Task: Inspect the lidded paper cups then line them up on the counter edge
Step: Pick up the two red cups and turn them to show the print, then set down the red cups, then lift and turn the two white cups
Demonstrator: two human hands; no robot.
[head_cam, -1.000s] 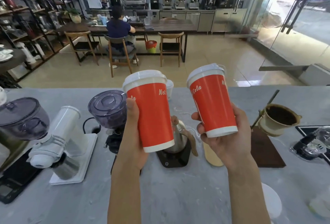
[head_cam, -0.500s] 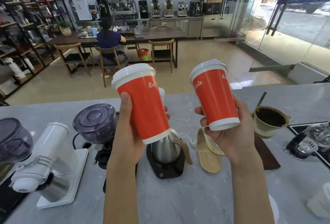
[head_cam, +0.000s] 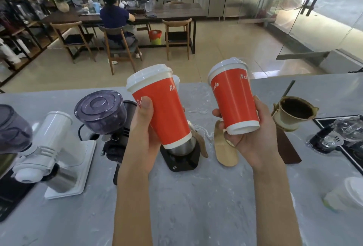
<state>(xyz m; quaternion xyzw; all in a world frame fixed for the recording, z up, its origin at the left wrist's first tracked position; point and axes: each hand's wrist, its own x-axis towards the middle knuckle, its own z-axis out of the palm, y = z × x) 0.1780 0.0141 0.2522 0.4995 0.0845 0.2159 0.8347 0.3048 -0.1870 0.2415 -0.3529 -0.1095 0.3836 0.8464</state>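
Two red paper cups with white lids are held up above the grey marble counter (head_cam: 196, 196). My left hand (head_cam: 142, 137) grips the taller cup (head_cam: 163, 106) by its lower half, thumb on the front; the cup leans to the left. My right hand (head_cam: 253, 133) holds the shorter cup (head_cam: 233, 96) around its base, and it also tilts left. Behind the left cup peeks the white lid of another cup (head_cam: 176, 80) near the counter's far edge.
On the counter stand a white grinder (head_cam: 53, 147), a dark-lidded grinder (head_cam: 102, 112), a steel kettle on a black scale (head_cam: 182, 157), a wooden piece (head_cam: 225, 153), a coffee dripper on a stand (head_cam: 294, 112) and a plastic cup (head_cam: 345, 194). A person sits at a far table (head_cam: 117, 20).
Both cups have stayed raised, and the left one has tipped a little further left. My view has dropped slightly and moved closer.
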